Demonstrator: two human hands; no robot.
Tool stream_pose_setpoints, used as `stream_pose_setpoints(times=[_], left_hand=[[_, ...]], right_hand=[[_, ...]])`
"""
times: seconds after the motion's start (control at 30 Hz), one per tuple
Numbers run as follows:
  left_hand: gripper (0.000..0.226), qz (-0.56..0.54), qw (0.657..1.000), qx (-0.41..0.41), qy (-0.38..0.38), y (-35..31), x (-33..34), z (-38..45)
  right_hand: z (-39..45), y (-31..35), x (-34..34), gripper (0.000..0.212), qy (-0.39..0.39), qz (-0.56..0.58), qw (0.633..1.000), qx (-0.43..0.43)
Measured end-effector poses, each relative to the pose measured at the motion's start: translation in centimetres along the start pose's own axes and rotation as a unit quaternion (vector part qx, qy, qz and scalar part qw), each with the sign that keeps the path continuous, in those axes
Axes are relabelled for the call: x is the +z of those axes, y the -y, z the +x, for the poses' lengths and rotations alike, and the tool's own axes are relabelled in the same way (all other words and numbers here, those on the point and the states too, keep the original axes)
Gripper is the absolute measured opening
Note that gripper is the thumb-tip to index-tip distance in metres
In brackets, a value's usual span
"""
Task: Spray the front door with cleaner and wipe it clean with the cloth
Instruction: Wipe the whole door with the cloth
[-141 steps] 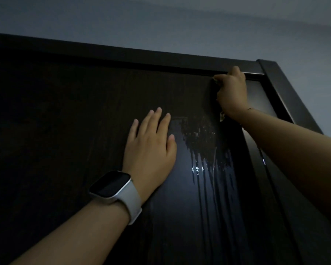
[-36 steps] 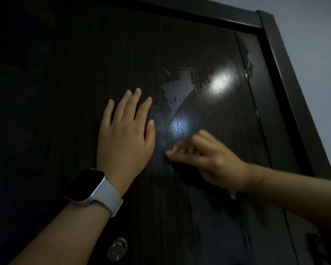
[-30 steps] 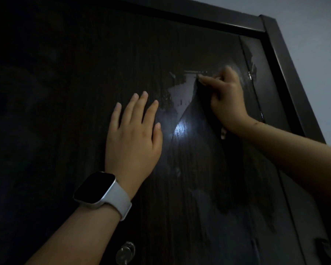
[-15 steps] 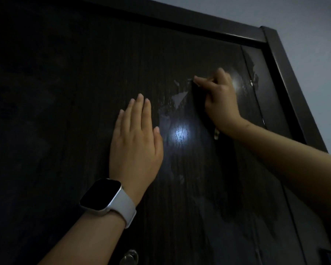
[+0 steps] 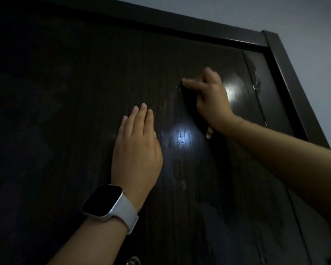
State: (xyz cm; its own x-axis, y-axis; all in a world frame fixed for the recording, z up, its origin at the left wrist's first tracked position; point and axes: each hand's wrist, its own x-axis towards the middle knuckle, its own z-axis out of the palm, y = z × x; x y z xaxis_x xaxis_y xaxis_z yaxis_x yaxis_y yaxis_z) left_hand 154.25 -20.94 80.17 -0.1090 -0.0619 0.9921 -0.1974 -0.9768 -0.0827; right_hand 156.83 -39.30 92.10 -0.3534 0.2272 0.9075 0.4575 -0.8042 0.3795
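Head view: wiping step in hand. Dark wood-grain front door [image 5: 103, 92] fills the frame, its upper right part glossy with faint streaks near the edge. Right hand [image 5: 210, 98], fingers curled, presses a dark cloth [image 5: 193, 111] to the panel; cloth barely separable from the door, a pale tag at its lower end. Left hand [image 5: 136, 150] lies flat on the door, fingers straight, holding nothing; white-strapped smartwatch [image 5: 107, 201] on that wrist. Next move likely: sweep on across the remaining streaks with even pressure. No spray bottle or other container in sight.
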Motion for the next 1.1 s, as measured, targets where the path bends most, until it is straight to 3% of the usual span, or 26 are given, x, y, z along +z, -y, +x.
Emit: stream_pose_setpoints(times=[0.1, 0.2, 0.33, 0.43, 0.53, 0.63, 0.7, 0.97, 1.1], left_hand=[[0.048, 0.0, 1.0, 0.0, -0.004, 0.1, 0.1, 0.0], [0.048, -0.033, 0.999, -0.004, 0.006, -0.1, -0.3, 0.1], [0.042, -0.123, 0.992, -0.031, 0.013, 0.4, -1.4, 0.4], [0.042, -0.088, 0.996, 0.01, 0.025, 1.0, -1.5, 0.2], [0.043, -0.074, 0.996, 0.023, 0.034, 1.2, -1.3, 0.2], [0.043, -0.071, 0.997, 0.026, 0.034, 1.2, -1.1, 0.2], [0.042, -0.066, 0.997, 0.029, 0.034, 1.3, -1.0, 0.1], [0.04, -0.174, 0.982, -0.039, 0.064, -1.2, -3.1, -4.0], [0.042, -0.129, 0.988, -0.029, 0.073, -2.4, -2.6, -9.0]], right_hand=[[2.5, 0.6, 1.4, 0.038, -0.017, 0.008, 0.999, 0.042], [-0.3, 3.1, 1.0, 0.04, -0.003, 0.026, 0.999, -0.019], [-9.5, 6.8, -1.5, 0.04, 0.098, 0.059, 0.986, -0.124], [-13.0, 8.0, -3.4, 0.057, 0.19, 0.075, 0.957, -0.205], [-9.5, 6.5, -2.2, 0.039, 0.142, 0.069, 0.972, -0.173], [-5.6, 5.9, -0.4, 0.039, 0.09, 0.047, 0.992, -0.08], [-6.1, 6.5, -0.3, 0.039, 0.074, 0.054, 0.994, -0.061], [-22.5, 8.9, -6.2, 0.041, 0.22, 0.096, 0.951, -0.195], [-21.6, 6.7, -6.4, 0.04, 0.197, 0.094, 0.954, -0.205]])
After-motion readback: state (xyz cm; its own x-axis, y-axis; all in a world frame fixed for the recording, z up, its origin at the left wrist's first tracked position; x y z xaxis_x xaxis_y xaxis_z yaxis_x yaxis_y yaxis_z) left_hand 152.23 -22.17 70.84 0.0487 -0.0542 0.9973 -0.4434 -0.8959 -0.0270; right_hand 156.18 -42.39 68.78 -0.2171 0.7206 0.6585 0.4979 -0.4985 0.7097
